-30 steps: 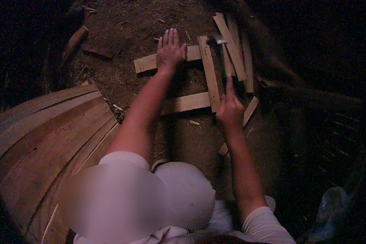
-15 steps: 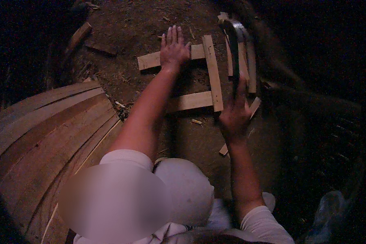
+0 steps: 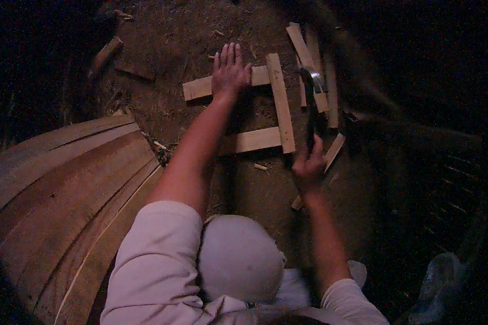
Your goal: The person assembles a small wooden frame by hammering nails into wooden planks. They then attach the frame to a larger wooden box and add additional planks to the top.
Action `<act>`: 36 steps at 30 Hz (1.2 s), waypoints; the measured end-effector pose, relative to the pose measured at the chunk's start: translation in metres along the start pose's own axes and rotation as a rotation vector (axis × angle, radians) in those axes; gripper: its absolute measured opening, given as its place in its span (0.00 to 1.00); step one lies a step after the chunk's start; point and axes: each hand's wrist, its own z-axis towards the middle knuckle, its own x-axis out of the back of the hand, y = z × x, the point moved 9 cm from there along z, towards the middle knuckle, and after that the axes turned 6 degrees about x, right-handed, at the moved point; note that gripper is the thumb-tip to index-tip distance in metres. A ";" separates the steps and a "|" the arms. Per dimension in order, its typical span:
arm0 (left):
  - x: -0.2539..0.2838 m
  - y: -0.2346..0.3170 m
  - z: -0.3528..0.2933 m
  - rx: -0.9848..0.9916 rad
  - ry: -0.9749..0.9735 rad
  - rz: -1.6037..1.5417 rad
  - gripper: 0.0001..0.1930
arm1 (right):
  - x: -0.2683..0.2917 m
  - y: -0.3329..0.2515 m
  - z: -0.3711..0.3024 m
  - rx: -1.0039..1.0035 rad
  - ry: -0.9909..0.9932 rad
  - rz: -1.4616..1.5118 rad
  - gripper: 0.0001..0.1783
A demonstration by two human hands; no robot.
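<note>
My left hand (image 3: 231,76) lies flat with fingers stretched out, pressing on the upper short wooden board (image 3: 198,89). A narrow wooden crosspiece (image 3: 281,111) lies across the right ends of this board and a lower board (image 3: 252,140). My right hand (image 3: 310,169) is closed around the dark handle of a hammer (image 3: 310,108). The hammer's shiny metal head is up and away from me, to the right of the crosspiece and over several loose slats. Part of the lower board is hidden by my left forearm.
Loose wooden slats (image 3: 332,97) lie on the ground at the right. A thin stick (image 3: 334,151) lies beside my right hand. Curved wide planks (image 3: 65,200) fill the left side. A wood chunk (image 3: 106,54) lies at the far left, and a clear plastic bag (image 3: 442,281) at the lower right.
The hammer was blurred by motion and its head was farther away; now the head is lower and nearer. My left hand stays flat on the upper board.
</note>
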 end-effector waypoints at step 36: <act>0.049 0.035 0.001 -0.188 0.032 -1.023 0.14 | 0.003 -0.029 0.025 -0.198 -0.248 0.107 0.20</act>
